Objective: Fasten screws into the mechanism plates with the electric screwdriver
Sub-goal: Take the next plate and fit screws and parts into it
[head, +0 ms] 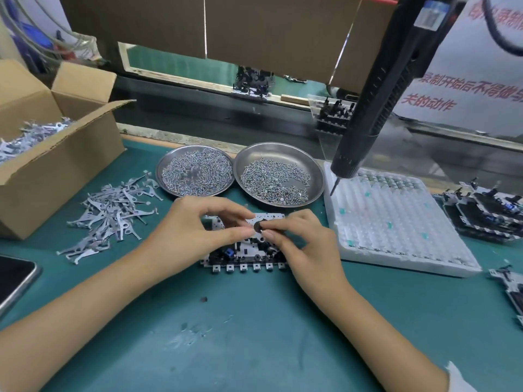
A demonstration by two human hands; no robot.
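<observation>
Both hands, left hand and right hand, pinch a small black part over the mechanism plate lying on the desk, apparently seating it; next comes a screw from the steel dishes, then the hanging electric screwdriver

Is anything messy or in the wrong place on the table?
Yes, a little. Thin metal levers lie scattered in a loose heap on the green mat beside the cardboard box, not inside it. One small dark part sits alone on the mat, near the mechanism plate.
</observation>
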